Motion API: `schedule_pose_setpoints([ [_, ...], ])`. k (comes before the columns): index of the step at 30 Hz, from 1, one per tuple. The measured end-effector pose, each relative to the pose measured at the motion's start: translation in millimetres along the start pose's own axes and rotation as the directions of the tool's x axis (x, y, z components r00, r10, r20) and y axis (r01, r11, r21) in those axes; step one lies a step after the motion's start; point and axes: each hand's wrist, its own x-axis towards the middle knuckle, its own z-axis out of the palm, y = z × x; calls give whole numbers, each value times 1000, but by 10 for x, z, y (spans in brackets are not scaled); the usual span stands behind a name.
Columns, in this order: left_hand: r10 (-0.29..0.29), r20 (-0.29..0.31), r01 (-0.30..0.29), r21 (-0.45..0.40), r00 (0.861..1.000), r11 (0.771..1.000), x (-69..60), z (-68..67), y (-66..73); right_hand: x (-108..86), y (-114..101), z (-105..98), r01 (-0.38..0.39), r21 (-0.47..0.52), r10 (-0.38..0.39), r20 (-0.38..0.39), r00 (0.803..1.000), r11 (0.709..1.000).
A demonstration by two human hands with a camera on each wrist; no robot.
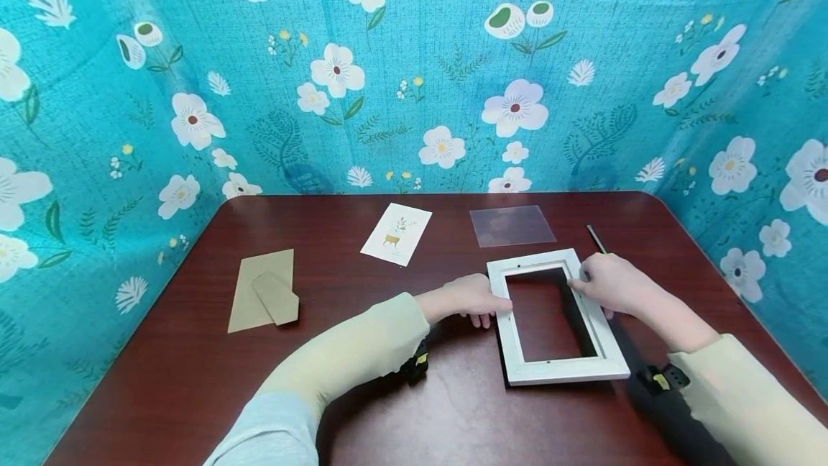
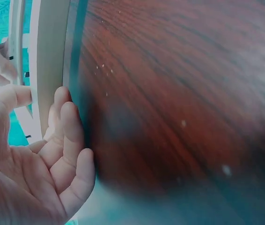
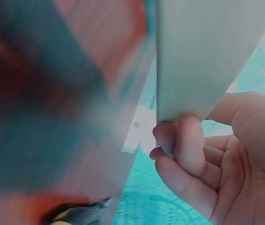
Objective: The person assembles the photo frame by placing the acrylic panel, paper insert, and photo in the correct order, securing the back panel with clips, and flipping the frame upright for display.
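A white picture frame (image 1: pixel 563 372) with an open middle is held between both hands at the right of the table, with dark shadow along its near edge. My left hand (image 1: pixel 468 296) grips its left side, thumb on top and fingers underneath. The left wrist view shows that hand (image 2: pixel 34 173) with the frame's outer edge (image 2: pixel 52 47) between thumb and fingers. Over on the opposite side, my right hand (image 1: pixel 617 282) pinches the right bar near its upper corner. In the right wrist view, curled fingertips (image 3: pixel 188 140) touch the frame's end.
At the back of the brown table (image 1: pixel 362 416) lie a printed card (image 1: pixel 397 234) and a clear sheet (image 1: pixel 511 226). A brown backing board (image 1: pixel 249 300) with a stand leg (image 1: pixel 278 298) lies at left. Behind the right hand is a thin rod-like tool (image 1: pixel 596 238), partly hidden.
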Motion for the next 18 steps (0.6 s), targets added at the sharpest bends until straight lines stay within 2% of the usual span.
schedule_pose_setpoints([
  [6,54,-10,-55,-73,998,996,-62,-46,-90,9,-119,-85,2,-8,-2,-15,1000,1000],
  [11,70,-34,-74,-109,997,991,-136,-69,-177,52,-223,-122,17,-8,-17,-43,999,1000],
  [14,67,-53,-72,-100,996,992,-183,-91,-233,91,-289,-116,19,-1,-19,-49,999,1000],
  [18,47,-101,-50,-29,994,998,-237,-146,-293,146,-360,-92,26,10,-26,-61,998,1000],
])
